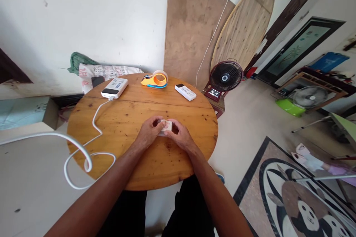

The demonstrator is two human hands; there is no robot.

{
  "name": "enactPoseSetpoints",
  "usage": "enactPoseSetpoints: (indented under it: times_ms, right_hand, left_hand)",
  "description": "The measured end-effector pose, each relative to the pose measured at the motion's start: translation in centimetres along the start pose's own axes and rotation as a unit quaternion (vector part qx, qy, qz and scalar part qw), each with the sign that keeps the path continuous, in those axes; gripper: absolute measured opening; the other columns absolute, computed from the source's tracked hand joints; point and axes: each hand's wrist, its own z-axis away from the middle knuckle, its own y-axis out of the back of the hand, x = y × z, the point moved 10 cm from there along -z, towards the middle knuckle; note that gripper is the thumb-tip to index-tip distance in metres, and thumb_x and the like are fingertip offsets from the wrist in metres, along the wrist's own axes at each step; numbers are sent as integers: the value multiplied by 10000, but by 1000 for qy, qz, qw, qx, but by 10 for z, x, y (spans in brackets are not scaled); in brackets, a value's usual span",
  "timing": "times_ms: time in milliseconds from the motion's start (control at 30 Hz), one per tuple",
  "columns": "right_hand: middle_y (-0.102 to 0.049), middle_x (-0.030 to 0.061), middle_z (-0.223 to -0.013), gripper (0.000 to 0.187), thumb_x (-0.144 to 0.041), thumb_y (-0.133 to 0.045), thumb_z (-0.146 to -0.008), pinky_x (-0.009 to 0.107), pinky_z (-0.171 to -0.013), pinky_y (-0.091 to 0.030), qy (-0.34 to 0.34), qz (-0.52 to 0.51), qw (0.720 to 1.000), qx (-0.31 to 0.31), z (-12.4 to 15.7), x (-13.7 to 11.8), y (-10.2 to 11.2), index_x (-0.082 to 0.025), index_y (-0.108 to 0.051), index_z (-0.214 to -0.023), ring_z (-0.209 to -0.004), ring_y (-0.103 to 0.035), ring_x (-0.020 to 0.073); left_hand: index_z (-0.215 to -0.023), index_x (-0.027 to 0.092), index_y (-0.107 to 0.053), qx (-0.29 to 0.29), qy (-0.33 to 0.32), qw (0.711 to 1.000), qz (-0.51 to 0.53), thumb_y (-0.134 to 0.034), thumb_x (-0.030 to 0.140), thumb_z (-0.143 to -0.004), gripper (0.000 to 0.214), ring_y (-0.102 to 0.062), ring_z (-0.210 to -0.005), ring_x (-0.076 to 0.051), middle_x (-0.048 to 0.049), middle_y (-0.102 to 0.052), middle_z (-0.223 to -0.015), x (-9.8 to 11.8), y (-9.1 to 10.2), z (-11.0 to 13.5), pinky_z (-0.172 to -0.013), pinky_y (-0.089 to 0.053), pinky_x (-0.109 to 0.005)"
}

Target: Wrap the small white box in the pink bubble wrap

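Note:
Both hands meet over the near middle of the round wooden table (119, 163). Between them is a small, flat, white rectangular block (167, 126) with faint reddish marks; its exact kind is not clear. My left hand (151, 129) grips it from the left, thumb on its top face. From the right, my right hand (179, 133) closes on the same block, thumb at its near edge. The fingers behind the block are partly hidden.
A white power bank (114, 88) with a plugged-in white cable (96, 118) lies at the table's far left. Behind the hands are an orange tape dispenser (153, 80) and a second white power bank (185, 92). A fan (226, 77) stands past the right edge.

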Motion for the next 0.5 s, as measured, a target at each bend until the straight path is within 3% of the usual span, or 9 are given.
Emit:
enactPoseSetpoints:
  times_ms: [100, 200, 333, 500]
  right_hand:
    - [-622, 64, -1152, 492, -364, -663, -756, 374, -941, -425, 2, 15, 1000, 15, 0, 0, 1, -227, -548, -1214, -1052, -564, 221]
    - [-614, 77, -1168, 494, -374, -648, -771, 384, -958, -411, 8, 25, 1000, 15, 1, -1, 0, -218, -545, -1227, -1068, -558, 228]
    - [-587, 97, -1225, 522, -392, -628, -787, 393, -980, -393, 10, 34, 999, 18, 2, 0, 1, -205, -525, -1263, -1117, -537, 241]
    - [-561, 106, -1273, 562, -384, -627, -790, 408, -1001, -373, 12, 36, 999, 25, 3, -1, 1, -206, -489, -1305, -1146, -521, 248]
  left_hand:
    - [-973, 146, -632, 42, 15, 996, 76, -639, 436, -659, 427, -574, -709, -157, -24, -649, -824, 1, 10, 3, -668, -472, -279]
    - [-942, 168, -679, 83, -42, 995, 45, -608, 365, -678, 338, -590, -859, -192, -42, -654, -947, 15, 24, 7, -788, -479, -311]
    - [-834, 225, -741, 44, -169, 982, -74, -530, 288, -748, 237, -520, -1115, -235, -51, -599, -1180, 38, 19, 13, -1006, -382, -389]
    - [-790, 269, -751, 11, -217, 963, -158, -520, 224, -751, 239, -491, -1158, -234, -38, -598, -1194, 40, 5, 17, -1053, -339, -439]
